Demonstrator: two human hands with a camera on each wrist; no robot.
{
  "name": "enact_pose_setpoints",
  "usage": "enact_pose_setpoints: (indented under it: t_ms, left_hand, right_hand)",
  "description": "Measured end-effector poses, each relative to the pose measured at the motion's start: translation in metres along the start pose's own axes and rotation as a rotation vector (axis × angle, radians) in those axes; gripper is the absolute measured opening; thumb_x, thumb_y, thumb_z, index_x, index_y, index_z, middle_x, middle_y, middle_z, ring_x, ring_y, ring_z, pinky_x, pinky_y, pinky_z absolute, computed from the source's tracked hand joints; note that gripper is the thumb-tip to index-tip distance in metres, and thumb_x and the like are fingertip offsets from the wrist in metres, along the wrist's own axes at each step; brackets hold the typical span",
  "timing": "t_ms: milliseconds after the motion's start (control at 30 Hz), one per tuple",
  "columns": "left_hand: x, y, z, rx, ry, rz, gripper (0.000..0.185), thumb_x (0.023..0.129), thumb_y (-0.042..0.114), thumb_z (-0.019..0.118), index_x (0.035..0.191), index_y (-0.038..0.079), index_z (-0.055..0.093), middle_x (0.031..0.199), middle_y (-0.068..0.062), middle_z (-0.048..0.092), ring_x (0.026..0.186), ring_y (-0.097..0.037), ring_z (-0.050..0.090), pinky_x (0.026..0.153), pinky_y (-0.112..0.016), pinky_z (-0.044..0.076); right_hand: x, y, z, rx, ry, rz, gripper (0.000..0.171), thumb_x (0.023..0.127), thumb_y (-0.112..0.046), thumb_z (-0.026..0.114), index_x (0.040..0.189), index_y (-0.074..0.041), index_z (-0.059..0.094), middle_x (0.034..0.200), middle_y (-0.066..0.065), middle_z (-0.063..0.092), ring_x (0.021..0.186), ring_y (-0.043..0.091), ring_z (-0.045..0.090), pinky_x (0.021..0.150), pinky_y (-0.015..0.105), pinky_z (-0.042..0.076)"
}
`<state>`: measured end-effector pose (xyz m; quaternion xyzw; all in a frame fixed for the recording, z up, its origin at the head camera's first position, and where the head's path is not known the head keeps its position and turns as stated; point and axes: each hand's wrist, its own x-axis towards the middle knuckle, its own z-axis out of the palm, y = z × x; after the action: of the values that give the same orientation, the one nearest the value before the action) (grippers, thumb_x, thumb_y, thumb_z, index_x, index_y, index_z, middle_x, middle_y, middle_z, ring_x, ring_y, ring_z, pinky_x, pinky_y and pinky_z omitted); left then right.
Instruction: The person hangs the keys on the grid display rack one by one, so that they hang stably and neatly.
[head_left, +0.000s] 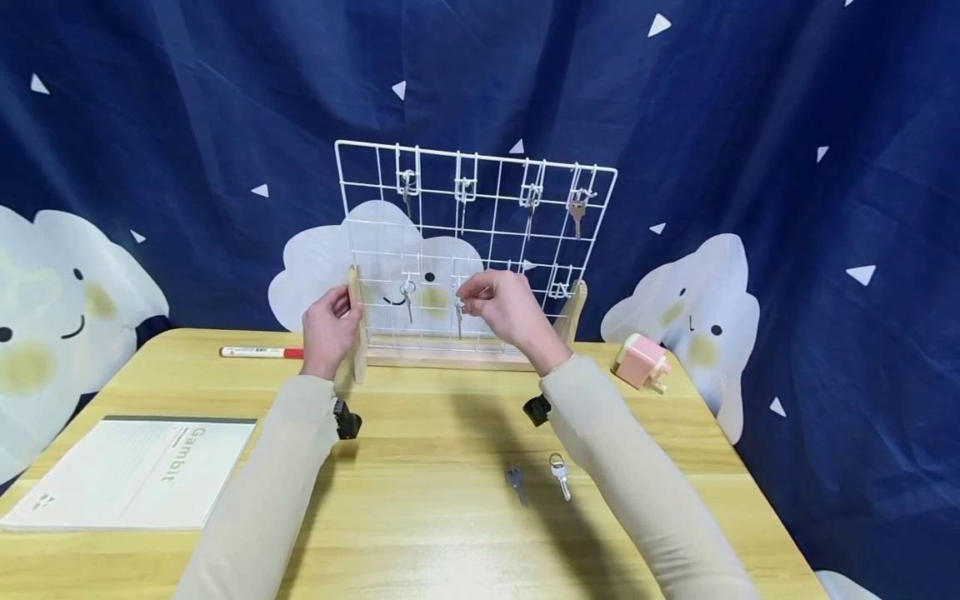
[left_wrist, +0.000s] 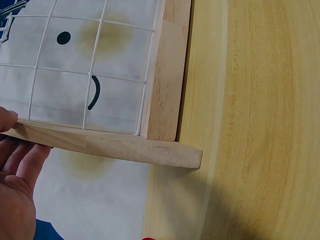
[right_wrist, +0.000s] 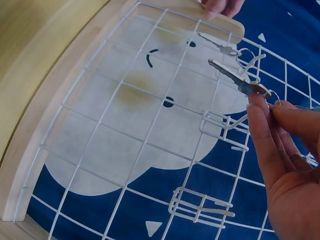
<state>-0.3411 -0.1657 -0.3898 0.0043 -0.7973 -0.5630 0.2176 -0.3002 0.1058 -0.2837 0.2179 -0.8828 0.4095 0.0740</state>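
Observation:
A white wire grid rack stands in a wooden base at the table's back. My left hand grips its left wooden upright, thumb on one side and fingers on the other. My right hand pinches a key by its ring end, in front of the grid's lower row. The key's blade points down in the head view. Just left of it, another key hangs by a ring on a hook. In the right wrist view, two bare white hooks sit beside my hand.
Several keys hang on the grid's top row. Two loose keys lie on the table near my right forearm. A notebook is at left, a red-capped marker behind it, and a pink cube-shaped object at right.

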Motion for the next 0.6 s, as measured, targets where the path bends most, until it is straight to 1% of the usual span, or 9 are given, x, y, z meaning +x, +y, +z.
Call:
enact_pose_setpoints:
  t_ms: [100, 367, 500, 600]
  left_hand:
    - [0.001, 0.0, 0.0, 0.0, 0.004, 0.005, 0.04, 0.095, 0.002, 0.062, 0.134, -0.003, 0.056, 0.131, -0.023, 0.058, 0.12, -0.031, 0.057, 0.099, -0.033, 0.049]
    - [0.001, -0.001, 0.003, -0.004, 0.006, 0.022, 0.04, 0.094, 0.003, 0.063, 0.133, -0.005, 0.057, 0.129, -0.024, 0.058, 0.119, -0.032, 0.058, 0.099, -0.033, 0.049]
    - [0.0, -0.001, 0.002, 0.001, 0.001, 0.014, 0.04, 0.095, 0.004, 0.062, 0.134, -0.004, 0.056, 0.13, -0.024, 0.058, 0.12, -0.031, 0.057, 0.099, -0.033, 0.049]
    - [-0.001, -0.001, 0.001, 0.01, 0.006, -0.005, 0.041, 0.095, 0.005, 0.062, 0.135, -0.002, 0.056, 0.132, -0.022, 0.058, 0.121, -0.03, 0.057, 0.099, -0.034, 0.049]
  right_hand:
    - [0.005, 0.0, 0.001, -0.003, 0.022, 0.002, 0.013, 0.092, 0.003, 0.064, 0.097, -0.002, 0.076, 0.094, 0.009, 0.073, 0.078, 0.012, 0.068, 0.077, 0.028, 0.057]
    - [0.01, 0.002, 0.002, 0.004, 0.071, 0.047, 0.014, 0.091, 0.003, 0.064, 0.098, 0.0, 0.075, 0.093, 0.009, 0.073, 0.077, 0.013, 0.068, 0.072, 0.028, 0.056]
    - [0.014, 0.004, 0.003, -0.007, 0.092, 0.056, 0.015, 0.09, 0.005, 0.063, 0.098, 0.0, 0.075, 0.09, 0.007, 0.073, 0.077, 0.012, 0.069, 0.07, 0.027, 0.056]
    - [0.017, 0.006, 0.005, -0.009, 0.09, 0.054, 0.015, 0.09, 0.006, 0.062, 0.099, 0.001, 0.075, 0.088, 0.006, 0.073, 0.076, 0.012, 0.069, 0.068, 0.025, 0.056]
